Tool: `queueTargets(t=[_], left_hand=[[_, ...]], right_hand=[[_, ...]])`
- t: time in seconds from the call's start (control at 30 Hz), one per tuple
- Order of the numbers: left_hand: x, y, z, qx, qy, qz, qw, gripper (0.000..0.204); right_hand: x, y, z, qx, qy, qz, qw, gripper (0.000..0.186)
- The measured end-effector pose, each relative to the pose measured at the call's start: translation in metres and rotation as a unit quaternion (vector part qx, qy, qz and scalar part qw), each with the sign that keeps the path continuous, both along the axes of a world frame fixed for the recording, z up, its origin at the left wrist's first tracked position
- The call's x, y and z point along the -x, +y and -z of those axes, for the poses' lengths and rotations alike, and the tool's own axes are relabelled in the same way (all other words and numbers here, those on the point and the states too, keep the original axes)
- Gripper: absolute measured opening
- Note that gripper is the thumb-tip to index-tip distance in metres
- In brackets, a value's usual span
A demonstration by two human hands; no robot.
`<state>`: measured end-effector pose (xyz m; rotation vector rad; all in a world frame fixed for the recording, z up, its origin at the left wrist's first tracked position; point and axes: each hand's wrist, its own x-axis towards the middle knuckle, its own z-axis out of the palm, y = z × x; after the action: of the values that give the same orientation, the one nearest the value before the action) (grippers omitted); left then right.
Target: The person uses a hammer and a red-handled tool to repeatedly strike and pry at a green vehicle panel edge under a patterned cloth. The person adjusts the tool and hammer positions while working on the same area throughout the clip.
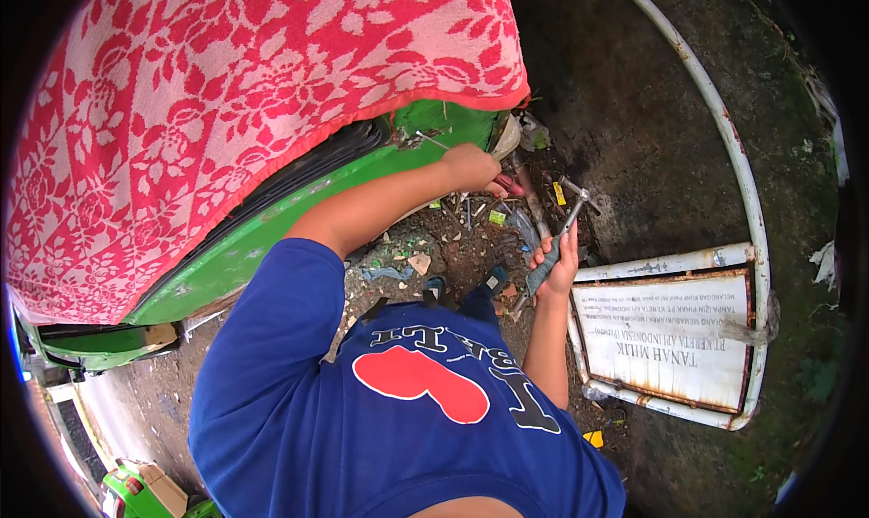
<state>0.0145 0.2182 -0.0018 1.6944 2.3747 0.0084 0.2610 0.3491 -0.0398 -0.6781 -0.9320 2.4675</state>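
Note:
My left hand point(468, 166) grips a screwdriver with a red handle point(510, 186); its thin shaft points up and left toward a scraped, rusty patch on the green metal body point(231, 254), and I cannot tell whether the tip touches it. My right hand point(557, 266) is closed around the grey grip of a hammer point(575, 201), held head-up below and right of the screwdriver handle.
A red-and-pink floral cloth point(181, 74) drapes over the green body. At right, a rusty white tubular frame point(729, 124) holds a white signboard point(661, 319). Rubble and litter point(418, 263) lie around my feet point(495, 278). Another green vehicle point(133, 488) shows at lower left.

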Motion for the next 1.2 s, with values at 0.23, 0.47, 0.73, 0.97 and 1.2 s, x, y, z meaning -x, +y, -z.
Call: queueTargets(t=[0.23,0.47,0.73,0.97,1.2], left_hand=[[0.002,-0.004,0.013,0.006,0.005,-0.007,1.000,0.061],[0.010,-0.001,0.016,-0.009,0.004,-0.024,1.000,0.059],[0.007,-0.003,0.008,-0.021,-0.003,-0.025,0.999,0.058],[0.009,-0.006,0.006,-0.015,-0.004,-0.024,1.000,0.056],[0.007,-0.010,0.009,-0.045,-0.007,-0.018,0.999,0.053]], right_hand=[[-0.007,0.008,0.018,-0.011,-0.015,-0.013,1.000,0.056],[-0.003,-0.002,0.036,0.060,-0.020,-0.078,0.995,0.057],[0.005,-0.016,0.038,0.044,-0.058,-0.082,0.994,0.057],[0.005,-0.019,0.035,0.072,-0.037,-0.064,0.995,0.057],[0.002,-0.028,0.029,0.069,-0.043,-0.089,0.993,0.059]])
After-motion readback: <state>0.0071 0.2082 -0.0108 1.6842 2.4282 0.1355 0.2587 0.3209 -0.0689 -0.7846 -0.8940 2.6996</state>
